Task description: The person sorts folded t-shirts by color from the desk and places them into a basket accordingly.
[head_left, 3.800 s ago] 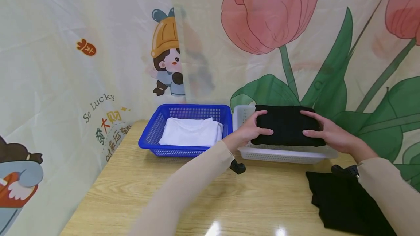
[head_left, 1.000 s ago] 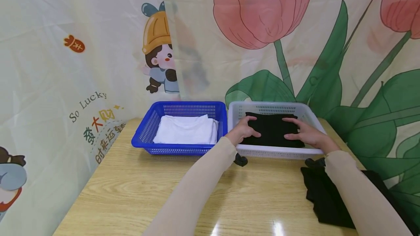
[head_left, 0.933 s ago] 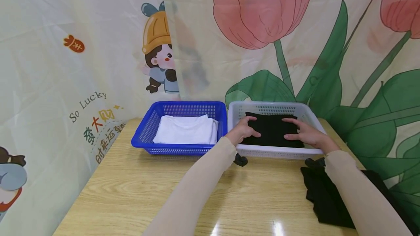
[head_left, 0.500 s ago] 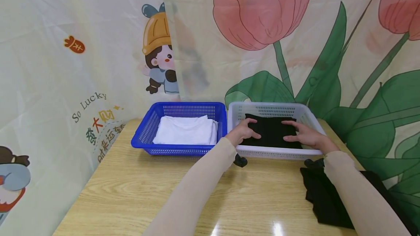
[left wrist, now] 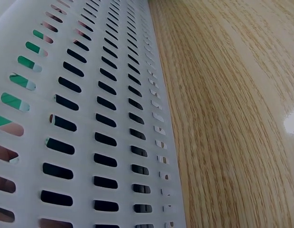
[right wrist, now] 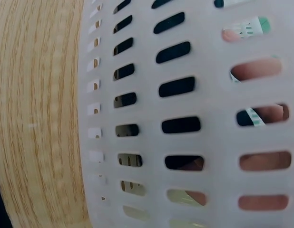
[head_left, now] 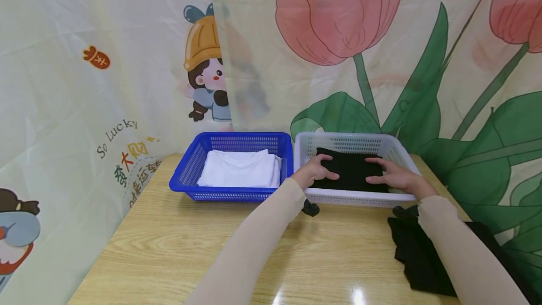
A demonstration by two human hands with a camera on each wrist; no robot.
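A folded black garment [head_left: 352, 169] lies inside the white perforated basket [head_left: 360, 195] in the head view. My left hand [head_left: 312, 172] grips its left end, thumb and index finger spread over the top. At the opposite end my right hand [head_left: 395, 175] holds it the same way. The remaining fingers of both hands are hidden. Each wrist view is filled by the basket's slotted wall [left wrist: 85, 118], and in the right wrist view skin shows through several slots of the wall [right wrist: 213, 137].
Close on the left stands a blue basket [head_left: 230, 191] with folded white clothing [head_left: 239, 169] in it. Another black garment [head_left: 427, 260] is spread on the wooden table [head_left: 169, 248] at the right front, partly under the right sleeve. A printed curtain [head_left: 262, 60] hangs behind the baskets.
Both hands have lowered the folded black garment from above the white basket's rim down into it. During the last second hands and garment have shifted only slightly.
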